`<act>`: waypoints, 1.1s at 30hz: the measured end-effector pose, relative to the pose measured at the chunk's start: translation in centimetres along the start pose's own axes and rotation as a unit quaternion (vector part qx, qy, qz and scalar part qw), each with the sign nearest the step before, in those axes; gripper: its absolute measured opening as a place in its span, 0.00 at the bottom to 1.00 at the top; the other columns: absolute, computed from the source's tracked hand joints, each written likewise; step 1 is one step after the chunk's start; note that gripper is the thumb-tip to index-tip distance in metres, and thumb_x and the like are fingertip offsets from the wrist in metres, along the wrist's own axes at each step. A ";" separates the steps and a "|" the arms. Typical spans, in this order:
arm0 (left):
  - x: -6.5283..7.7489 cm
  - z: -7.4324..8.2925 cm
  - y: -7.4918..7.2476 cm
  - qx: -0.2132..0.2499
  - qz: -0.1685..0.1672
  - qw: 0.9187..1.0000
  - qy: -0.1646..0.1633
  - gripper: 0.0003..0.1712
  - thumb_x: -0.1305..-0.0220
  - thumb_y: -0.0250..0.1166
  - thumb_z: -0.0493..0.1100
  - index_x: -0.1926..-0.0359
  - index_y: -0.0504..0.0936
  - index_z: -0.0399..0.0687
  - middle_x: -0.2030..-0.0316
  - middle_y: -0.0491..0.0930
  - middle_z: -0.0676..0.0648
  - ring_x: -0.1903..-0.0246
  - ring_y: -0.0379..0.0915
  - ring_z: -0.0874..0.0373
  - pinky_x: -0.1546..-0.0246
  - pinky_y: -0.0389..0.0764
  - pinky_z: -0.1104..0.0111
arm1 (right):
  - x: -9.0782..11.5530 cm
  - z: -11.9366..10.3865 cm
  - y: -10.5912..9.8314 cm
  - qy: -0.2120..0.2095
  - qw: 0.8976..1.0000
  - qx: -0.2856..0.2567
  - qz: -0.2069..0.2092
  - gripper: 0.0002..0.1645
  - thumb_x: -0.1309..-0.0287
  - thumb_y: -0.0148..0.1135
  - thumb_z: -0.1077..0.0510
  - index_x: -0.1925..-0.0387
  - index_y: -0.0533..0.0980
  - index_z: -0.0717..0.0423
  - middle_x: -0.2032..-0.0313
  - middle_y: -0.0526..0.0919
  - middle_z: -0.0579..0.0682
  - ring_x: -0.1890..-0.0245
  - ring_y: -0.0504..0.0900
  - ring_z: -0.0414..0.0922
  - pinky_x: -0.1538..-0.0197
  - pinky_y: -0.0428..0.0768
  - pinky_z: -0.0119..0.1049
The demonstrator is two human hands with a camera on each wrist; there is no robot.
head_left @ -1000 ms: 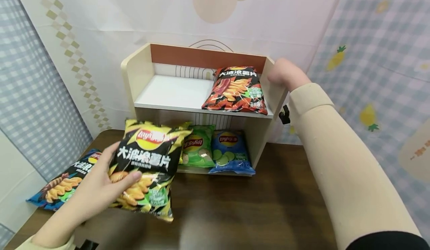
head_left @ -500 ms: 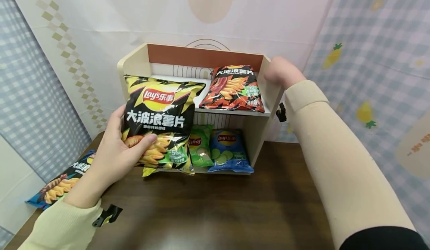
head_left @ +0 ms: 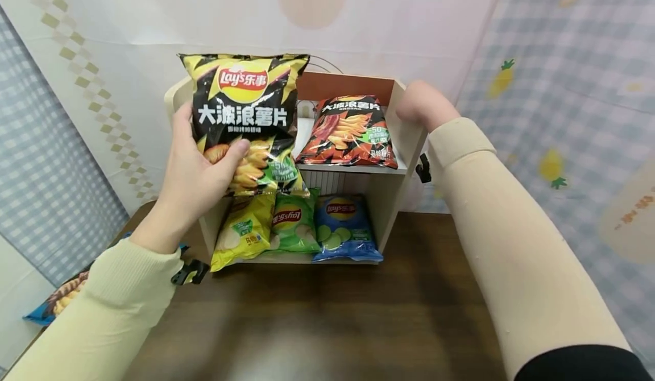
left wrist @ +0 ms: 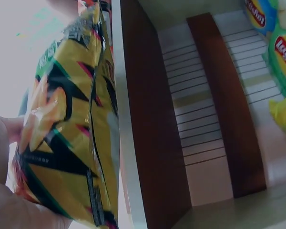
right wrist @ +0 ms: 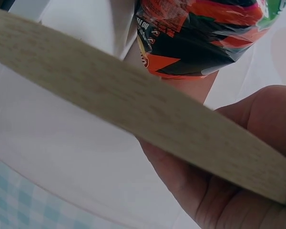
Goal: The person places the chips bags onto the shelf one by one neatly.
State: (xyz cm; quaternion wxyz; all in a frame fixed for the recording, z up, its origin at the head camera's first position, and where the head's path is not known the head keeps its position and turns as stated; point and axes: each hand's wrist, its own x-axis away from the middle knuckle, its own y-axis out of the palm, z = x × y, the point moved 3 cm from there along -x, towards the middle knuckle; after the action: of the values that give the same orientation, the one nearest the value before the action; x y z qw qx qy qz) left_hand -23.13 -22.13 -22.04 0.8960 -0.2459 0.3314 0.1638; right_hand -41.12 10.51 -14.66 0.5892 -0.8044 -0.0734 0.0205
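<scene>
My left hand (head_left: 199, 170) grips a black and yellow bag of potato chips (head_left: 243, 105) by its left side, thumb across the front. The bag is upright before the left half of the upper shelf and overlaps it in the head view. In the left wrist view the chip bag (left wrist: 71, 124) is close beside the shelf board edge (left wrist: 128, 119). My right hand (head_left: 427, 105) holds the right side panel of the small shelf unit (head_left: 381, 207); the right wrist view shows fingers on both sides of the panel (right wrist: 133, 100). A red and black chip bag (head_left: 350, 131) leans on the upper shelf at right.
Below, the lower shelf holds a yellow chip bag (head_left: 244, 230), a green one (head_left: 294, 227) and a blue one (head_left: 345, 230). Another blue and black bag (head_left: 63, 295) lies at the table's left, partly behind my left sleeve. The unit stands on a dark wooden table (head_left: 327, 318).
My left hand has raised the black and yellow chip bag from low on the left up to the upper shelf, uncovering the yellow bag below. My right hand keeps its hold on the panel.
</scene>
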 end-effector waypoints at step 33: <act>-1.5 0.4 5.2 -0.232 -0.160 0.959 0.003 0.44 0.32 0.46 0.69 0.25 0.51 0.53 0.30 0.55 0.40 0.32 0.51 0.42 0.34 0.49 0.47 | 0.4 -2.6 0.1 -0.003 1.000 0.028 -0.008 0.29 0.32 0.36 0.54 0.37 0.62 0.69 0.46 0.67 0.62 0.56 0.67 0.54 0.55 0.69 0.46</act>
State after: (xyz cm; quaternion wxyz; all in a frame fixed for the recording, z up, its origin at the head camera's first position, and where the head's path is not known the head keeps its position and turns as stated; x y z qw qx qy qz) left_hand -26.34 -17.81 -22.49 0.8278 -0.4977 0.2429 0.0897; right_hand -40.40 8.07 -13.89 0.6116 -0.7867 -0.0811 0.0205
